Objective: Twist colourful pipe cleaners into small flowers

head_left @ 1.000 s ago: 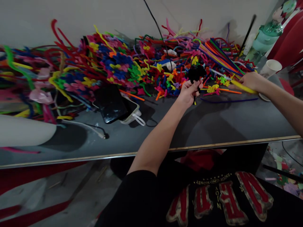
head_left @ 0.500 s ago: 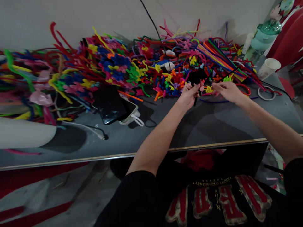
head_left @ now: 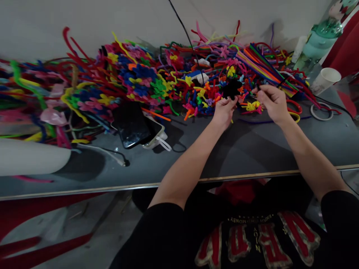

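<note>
A fuzzy black piece is pinched in my left hand, just above the grey table. To its right, my right hand has its fingers curled together around a small dark end; what it belongs to is too small to tell. Between my hands lie yellow and pink pipe-cleaner flowers. Behind both hands spreads a heap of colourful pipe cleaners and flowers, with a bundle of straight pipe cleaners at the right.
A black phone overlaps a pale-cased device left of centre, near a white cable. A paper cup, a green bottle and a white ring stand or lie at the right. A white rounded object juts in at left.
My right hand has moved slightly up and its fingers are more curled. My left hand still holds the black piece, now turned a little. The view has shifted slightly.
</note>
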A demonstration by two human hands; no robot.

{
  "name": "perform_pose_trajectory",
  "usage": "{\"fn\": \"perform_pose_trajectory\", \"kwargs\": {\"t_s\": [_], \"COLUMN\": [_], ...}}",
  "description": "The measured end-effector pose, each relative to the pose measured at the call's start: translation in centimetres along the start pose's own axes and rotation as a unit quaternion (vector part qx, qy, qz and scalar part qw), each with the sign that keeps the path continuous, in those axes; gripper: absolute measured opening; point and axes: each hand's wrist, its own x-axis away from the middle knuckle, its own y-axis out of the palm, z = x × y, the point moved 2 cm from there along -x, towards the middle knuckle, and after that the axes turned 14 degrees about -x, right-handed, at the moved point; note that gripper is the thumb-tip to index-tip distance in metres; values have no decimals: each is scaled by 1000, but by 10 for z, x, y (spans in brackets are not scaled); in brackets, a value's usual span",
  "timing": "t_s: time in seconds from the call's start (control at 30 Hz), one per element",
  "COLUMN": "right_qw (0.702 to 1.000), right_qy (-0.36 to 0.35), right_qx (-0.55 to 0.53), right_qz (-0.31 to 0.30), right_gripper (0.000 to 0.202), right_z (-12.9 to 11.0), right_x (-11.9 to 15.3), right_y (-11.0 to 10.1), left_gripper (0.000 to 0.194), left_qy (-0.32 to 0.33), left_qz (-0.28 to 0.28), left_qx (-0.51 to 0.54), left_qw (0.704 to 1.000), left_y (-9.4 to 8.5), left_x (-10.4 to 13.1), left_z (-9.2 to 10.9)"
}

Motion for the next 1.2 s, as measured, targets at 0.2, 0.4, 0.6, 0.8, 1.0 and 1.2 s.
{"fn": "perform_pose_trajectory", "kwargs": {"t_s": [0.2, 0.4, 0.6, 0.8, 1.0, 1.2], "right_qw": [992, 993, 993, 993, 977, 971], "right_qy": [-38, 8, 9, 38, 93, 130], "right_qx": [53, 37, -38, -83, -180, -199], "right_qz": [-104, -110, -111, -75, -63, -25], "right_gripper": [31, 32, 54, 55, 50, 45], "right_z": [-1, -2, 4, 13, 14, 17], "right_x": [12, 11, 11, 14, 15, 13], "right_y": [9, 8, 13, 18, 24, 23], "left_gripper": [19, 23, 28, 29, 34, 27], "left_qy": [-18, -58, -41, -22, -46, -13], "left_qz": [-31, -85, -108, -79, -89, -85], "left_qx": [1, 11, 45, 9, -8, -68], "left_qw": [999, 995, 992, 997, 995, 994], "left_y": [4, 3, 5, 7, 3, 6], "left_x": [8, 10, 14, 14, 10, 11], "left_z": [-3, -4, -3, -5, -8, 0]}}
